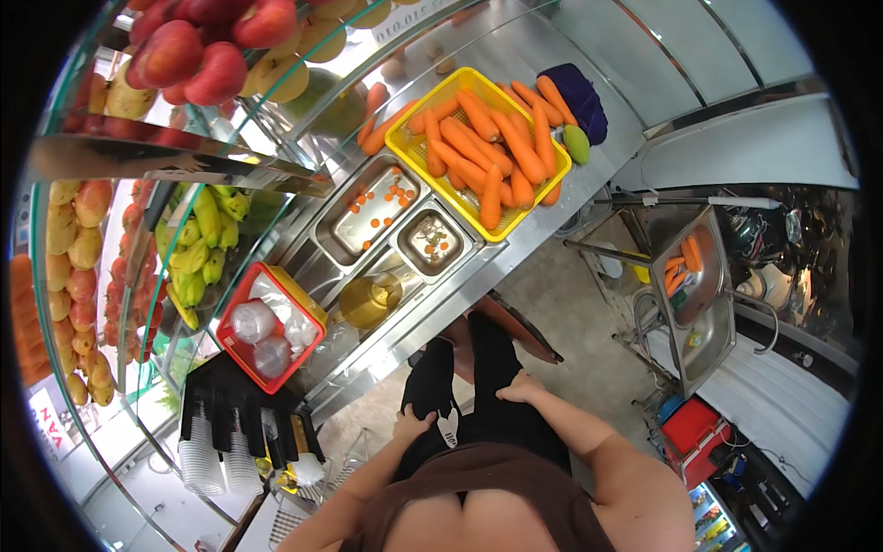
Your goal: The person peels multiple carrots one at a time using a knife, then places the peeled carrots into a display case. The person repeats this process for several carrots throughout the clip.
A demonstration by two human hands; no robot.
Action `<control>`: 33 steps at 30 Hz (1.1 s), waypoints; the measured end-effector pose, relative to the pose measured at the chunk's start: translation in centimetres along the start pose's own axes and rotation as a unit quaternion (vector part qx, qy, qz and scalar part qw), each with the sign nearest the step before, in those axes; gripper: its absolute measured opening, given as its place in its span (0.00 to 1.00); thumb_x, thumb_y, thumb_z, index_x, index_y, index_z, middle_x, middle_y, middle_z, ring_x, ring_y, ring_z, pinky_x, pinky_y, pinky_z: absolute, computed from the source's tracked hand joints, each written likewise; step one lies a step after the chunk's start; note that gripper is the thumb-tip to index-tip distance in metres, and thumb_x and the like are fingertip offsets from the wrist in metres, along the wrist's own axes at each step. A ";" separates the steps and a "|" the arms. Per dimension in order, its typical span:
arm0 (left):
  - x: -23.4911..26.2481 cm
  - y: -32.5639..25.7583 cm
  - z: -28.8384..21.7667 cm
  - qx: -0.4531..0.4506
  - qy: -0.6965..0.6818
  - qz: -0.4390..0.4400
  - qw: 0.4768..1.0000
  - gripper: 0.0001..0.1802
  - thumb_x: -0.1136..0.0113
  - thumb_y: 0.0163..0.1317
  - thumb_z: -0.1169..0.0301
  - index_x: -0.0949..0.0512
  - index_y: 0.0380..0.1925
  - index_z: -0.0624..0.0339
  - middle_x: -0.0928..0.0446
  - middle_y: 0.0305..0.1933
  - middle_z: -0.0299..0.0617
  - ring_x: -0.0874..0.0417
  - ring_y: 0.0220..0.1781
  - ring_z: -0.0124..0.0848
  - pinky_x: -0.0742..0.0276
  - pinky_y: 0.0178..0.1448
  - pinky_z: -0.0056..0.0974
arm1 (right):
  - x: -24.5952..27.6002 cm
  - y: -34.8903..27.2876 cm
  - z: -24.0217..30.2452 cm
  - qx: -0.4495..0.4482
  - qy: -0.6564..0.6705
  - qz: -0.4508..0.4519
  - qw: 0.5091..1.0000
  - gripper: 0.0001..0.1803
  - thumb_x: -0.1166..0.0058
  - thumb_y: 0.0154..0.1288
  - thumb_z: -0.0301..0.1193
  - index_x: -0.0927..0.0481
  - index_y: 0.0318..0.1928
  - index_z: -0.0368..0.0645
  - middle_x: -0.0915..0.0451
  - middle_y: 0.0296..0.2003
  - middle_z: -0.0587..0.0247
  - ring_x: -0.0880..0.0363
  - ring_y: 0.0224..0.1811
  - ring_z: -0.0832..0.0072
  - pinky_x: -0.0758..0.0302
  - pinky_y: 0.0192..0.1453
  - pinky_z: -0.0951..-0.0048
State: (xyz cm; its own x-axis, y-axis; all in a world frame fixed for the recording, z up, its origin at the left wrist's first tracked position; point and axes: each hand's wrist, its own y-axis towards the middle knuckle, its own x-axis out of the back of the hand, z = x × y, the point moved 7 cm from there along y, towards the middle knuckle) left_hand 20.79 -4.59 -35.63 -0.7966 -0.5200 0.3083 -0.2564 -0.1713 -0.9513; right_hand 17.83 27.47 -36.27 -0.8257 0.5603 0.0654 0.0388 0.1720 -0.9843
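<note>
Carrots (464, 143) in yellow basket (444, 191), its long axis far-L to near-R. Basket well fwd of my R hand (521, 387), farther from L hand (413, 423); both on black trousers (497, 350), can't make out grip.

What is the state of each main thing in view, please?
Left hand: resting on black trousers
Right hand: resting on trousers
Yellow basket: heaped with whole carrots
Larger metal tray: holding scattered carrot pieces
Smaller metal tray: holding mixed scraps
Red basket: holding clear plastic items
Bananas: yellow-green
</note>
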 end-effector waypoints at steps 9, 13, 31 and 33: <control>-0.3 3.5 -5.4 -0.094 -0.181 -0.061 0.977 0.25 0.43 0.57 0.58 0.30 0.49 0.64 0.24 0.47 0.51 0.23 0.51 0.43 0.29 0.55 0.40 | 28.2 -3.7 11.9 0.326 0.221 -0.441 0.806 0.12 0.52 0.60 0.37 0.22 0.32 0.41 0.21 0.27 0.50 0.21 0.32 0.53 0.26 0.34 0.59; -1.8 2.5 -8.7 -0.138 -0.271 0.031 0.952 0.22 0.44 0.59 0.60 0.29 0.48 0.65 0.22 0.44 0.49 0.21 0.48 0.39 0.27 0.53 0.37 | 42.6 -8.2 18.2 0.422 0.168 -0.595 0.663 0.12 0.48 0.58 0.34 0.23 0.40 0.40 0.21 0.33 0.53 0.22 0.38 0.60 0.27 0.41 0.64; -4.5 3.8 -4.0 -0.033 -0.303 0.028 0.952 0.19 0.44 0.59 0.63 0.27 0.45 0.66 0.21 0.41 0.50 0.21 0.45 0.37 0.27 0.51 0.37 | 53.7 -1.0 23.3 0.345 0.143 -0.422 0.826 0.26 0.38 0.46 0.43 0.21 0.42 0.36 0.19 0.37 0.56 0.20 0.38 0.73 0.25 0.43 0.72; -4.3 3.7 -4.9 -0.030 -0.325 0.051 0.944 0.19 0.43 0.59 0.65 0.27 0.45 0.68 0.22 0.41 0.47 0.21 0.44 0.32 0.28 0.50 0.34 | 54.3 -1.0 22.1 0.406 0.254 -0.360 0.801 0.24 0.37 0.48 0.39 0.21 0.42 0.34 0.20 0.37 0.58 0.21 0.37 0.76 0.25 0.42 0.75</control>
State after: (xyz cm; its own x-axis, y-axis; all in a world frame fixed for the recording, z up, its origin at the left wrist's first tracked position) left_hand 20.52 1.13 -40.52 -0.3190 -0.9383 0.1337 -0.2422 -0.0557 -0.9686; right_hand -39.47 39.76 -35.33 -0.1265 0.8454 0.5189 -0.8935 0.1300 -0.4297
